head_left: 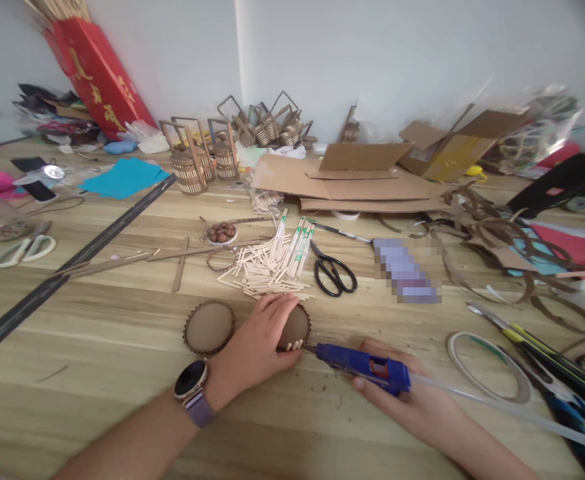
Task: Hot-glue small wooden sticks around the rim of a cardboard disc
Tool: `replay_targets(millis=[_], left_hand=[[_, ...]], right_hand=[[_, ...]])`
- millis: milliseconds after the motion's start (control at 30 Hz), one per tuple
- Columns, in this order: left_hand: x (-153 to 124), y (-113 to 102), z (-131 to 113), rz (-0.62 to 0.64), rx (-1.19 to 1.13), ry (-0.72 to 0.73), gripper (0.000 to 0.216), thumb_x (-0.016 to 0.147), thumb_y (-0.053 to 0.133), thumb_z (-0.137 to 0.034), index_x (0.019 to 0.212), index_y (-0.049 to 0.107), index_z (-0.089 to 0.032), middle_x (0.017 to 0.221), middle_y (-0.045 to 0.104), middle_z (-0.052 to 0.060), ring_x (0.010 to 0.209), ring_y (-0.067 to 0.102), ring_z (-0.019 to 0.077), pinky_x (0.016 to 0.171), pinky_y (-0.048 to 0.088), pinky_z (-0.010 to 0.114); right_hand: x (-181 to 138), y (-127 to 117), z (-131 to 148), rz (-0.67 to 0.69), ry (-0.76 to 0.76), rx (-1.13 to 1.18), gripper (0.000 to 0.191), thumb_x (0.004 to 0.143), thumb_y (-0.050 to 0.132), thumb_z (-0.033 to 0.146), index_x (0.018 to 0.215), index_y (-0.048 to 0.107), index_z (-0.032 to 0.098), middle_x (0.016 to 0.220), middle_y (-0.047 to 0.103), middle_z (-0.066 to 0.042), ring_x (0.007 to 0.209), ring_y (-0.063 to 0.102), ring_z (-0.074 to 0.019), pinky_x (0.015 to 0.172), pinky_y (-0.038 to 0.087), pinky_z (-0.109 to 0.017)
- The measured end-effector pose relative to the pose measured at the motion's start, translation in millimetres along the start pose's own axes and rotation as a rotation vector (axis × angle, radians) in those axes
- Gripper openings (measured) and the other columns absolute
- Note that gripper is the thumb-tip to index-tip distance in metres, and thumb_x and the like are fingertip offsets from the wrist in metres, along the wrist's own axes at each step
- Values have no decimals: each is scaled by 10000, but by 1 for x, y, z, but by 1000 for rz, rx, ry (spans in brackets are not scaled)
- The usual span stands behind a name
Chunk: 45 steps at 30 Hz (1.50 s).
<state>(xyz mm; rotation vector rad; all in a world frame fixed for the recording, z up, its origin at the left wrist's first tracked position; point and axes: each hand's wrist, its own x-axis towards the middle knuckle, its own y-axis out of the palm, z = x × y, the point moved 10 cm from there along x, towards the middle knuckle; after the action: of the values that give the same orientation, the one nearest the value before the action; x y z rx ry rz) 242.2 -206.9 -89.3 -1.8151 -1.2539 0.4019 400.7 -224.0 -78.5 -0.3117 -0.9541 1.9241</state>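
Note:
My left hand (258,340), with a watch on its wrist, grips a round brown cardboard disc (295,325) with a notched rim. A few short pale sticks (295,345) stand along the disc's near edge. My right hand (412,393) is wrapped round a blue hot glue gun (360,363), a clear glue stick trailing from its back. The gun's nozzle points left, close beside the disc's near right edge; whether it touches cannot be made out. A second notched disc (209,327) lies flat to the left of my left hand. Cut sticks (267,263) are heaped beyond both discs.
Black-handled scissors (335,273) and a pixelated phone-like object (406,270) lie beyond the glue gun. A tape roll (490,367) and cutters (537,347) are at right. A small bowl of brown balls (221,233), cardboard sheets (352,180) and finished little baskets (188,170) stand farther back.

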Motion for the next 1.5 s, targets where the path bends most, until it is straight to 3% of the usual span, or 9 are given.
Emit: replay_targets(millis=[467, 633, 1300, 1400, 1500], left_hand=[[1, 1, 2, 12, 0, -14, 716, 758, 697, -207, 1391, 369, -137, 1422, 476, 147, 1354, 365, 308, 1138, 348, 506], [0, 0, 2, -12, -20, 1, 723, 755, 694, -208, 1399, 367, -185, 1418, 486, 135, 1347, 379, 318, 1118, 362, 535], [2, -1, -1, 3, -12, -9, 694, 773, 682, -225, 1395, 376, -185, 1415, 491, 135, 1349, 387, 318, 1121, 359, 540], [1, 1, 0, 11, 2, -12, 692, 777, 681, -239, 1396, 378, -179, 1419, 488, 139, 1355, 379, 323, 1120, 358, 545], [0, 3, 1, 21, 17, -20, 711, 771, 685, -234, 1404, 368, -175, 1433, 475, 139, 1363, 368, 324, 1123, 354, 544]], right_hand=[[3, -2, 13, -27, -53, 0, 173, 863, 586, 312, 707, 637, 257, 698, 651, -38, 677, 635, -223, 610, 520, -317], [3, -1, 13, -23, -48, -37, 187, 874, 558, 304, 709, 612, 236, 708, 648, -36, 689, 639, -210, 620, 519, -297], [2, 2, 11, -24, -32, -48, 189, 869, 557, 333, 723, 636, 242, 727, 671, -45, 709, 643, -220, 651, 532, -318], [2, 0, -1, -50, 72, -9, 219, 848, 562, 394, 710, 638, 242, 711, 671, -45, 685, 646, -231, 637, 537, -335], [-5, -12, -38, -166, 363, 90, 297, 787, 606, 529, 773, 676, 241, 713, 687, -53, 681, 643, -255, 594, 532, -352]])
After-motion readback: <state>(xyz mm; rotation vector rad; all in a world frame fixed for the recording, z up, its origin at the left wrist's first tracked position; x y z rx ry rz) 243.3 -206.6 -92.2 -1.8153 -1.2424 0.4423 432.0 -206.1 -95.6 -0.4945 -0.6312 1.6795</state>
